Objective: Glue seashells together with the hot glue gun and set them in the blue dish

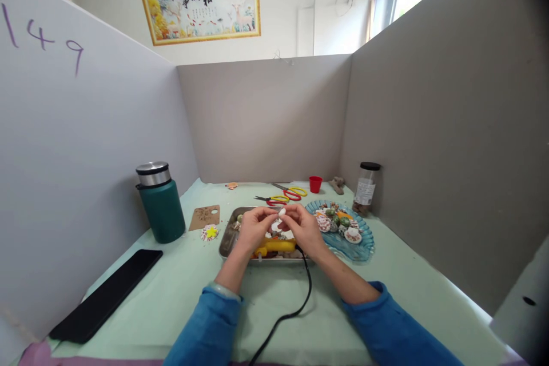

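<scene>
Above the metal tray (pixel 222 247), my left hand (pixel 255 229) and my right hand (pixel 305 230) meet fingertip to fingertip. Pinched between them is a small white piece (pixel 282 213), perhaps a shell; its exact kind is too small to make out. Just below my hands, a yellow hot glue gun (pixel 277 246) lies across the front of the tray, with its black cord (pixel 295 313) running toward me. Shells in the tray are partly hidden by my hands. Right of my right hand is a blue scalloped plate (pixel 364 249) holding several shells (pixel 352 234).
Scissors (pixel 277 200), a red cup (pixel 315 184) and a lidded jar (pixel 365 189) stand or lie farther back. To the left are a green bottle (pixel 162 206), a black phone-like slab (pixel 107 294), a brown card (pixel 205 217) and a yellow-star piece (pixel 210 233). Partitions (pixel 266 120) enclose the table.
</scene>
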The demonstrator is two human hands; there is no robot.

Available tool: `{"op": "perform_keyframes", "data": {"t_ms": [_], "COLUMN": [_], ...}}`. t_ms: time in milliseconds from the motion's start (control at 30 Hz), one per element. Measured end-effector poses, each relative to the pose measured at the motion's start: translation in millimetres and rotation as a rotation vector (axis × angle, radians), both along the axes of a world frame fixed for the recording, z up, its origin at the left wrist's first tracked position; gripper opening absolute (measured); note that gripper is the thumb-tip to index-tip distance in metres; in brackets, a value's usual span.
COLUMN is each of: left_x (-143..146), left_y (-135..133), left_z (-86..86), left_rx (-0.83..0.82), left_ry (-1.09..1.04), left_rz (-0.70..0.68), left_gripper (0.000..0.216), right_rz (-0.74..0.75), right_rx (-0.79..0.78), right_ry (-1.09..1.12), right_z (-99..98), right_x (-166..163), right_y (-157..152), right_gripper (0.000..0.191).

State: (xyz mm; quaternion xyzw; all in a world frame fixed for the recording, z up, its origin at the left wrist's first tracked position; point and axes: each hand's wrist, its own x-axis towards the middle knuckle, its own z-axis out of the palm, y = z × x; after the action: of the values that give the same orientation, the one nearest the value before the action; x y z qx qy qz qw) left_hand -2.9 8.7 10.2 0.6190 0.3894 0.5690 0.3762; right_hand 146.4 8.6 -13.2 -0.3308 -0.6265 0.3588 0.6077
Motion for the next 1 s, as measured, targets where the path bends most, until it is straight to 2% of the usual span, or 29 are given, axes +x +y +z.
{"op": "perform_keyframes", "data": {"t_ms": [167, 333, 433, 667, 1000], "left_x": [0.4, -0.2, -1.1, -2.0, -2.6], "left_y": [-1.8, -3.3, -3.4, -2.8, -3.6], "left_z": [2.5, 4.7, 4.1, 3.8, 4.7], "left_rx": [-0.018, -0.01, -0.041, -0.057, -0.08], "left_ry": [0.001, -0.11, -0.066, -0.043, -0.068], "left_rz": [-0.033, -0.094, -0.109, -0.084, -0.091], "left_gripper": [0.022, 0.035, 0.033, 0.033, 0.03], "right_rz": [0.008, 0.02, 0.022, 0.03, -0.078], "right_rx": [-0.023, -0.079, -0.071, 0.025, 0.096], "right_ry": [-0.007, 0.025, 0.028, -0.084, -0.215], "right_z": [5.6, 8.4, 8.5, 5.0, 2.7], "right_x": [0.4, 0.3, -0.2, 0.3, 2.1], "right_y": [-1.8, -2.5, -3.3, -4.7, -2.7], "right_gripper": [0.028, 0.029, 0.028, 0.023, 0.021]}}
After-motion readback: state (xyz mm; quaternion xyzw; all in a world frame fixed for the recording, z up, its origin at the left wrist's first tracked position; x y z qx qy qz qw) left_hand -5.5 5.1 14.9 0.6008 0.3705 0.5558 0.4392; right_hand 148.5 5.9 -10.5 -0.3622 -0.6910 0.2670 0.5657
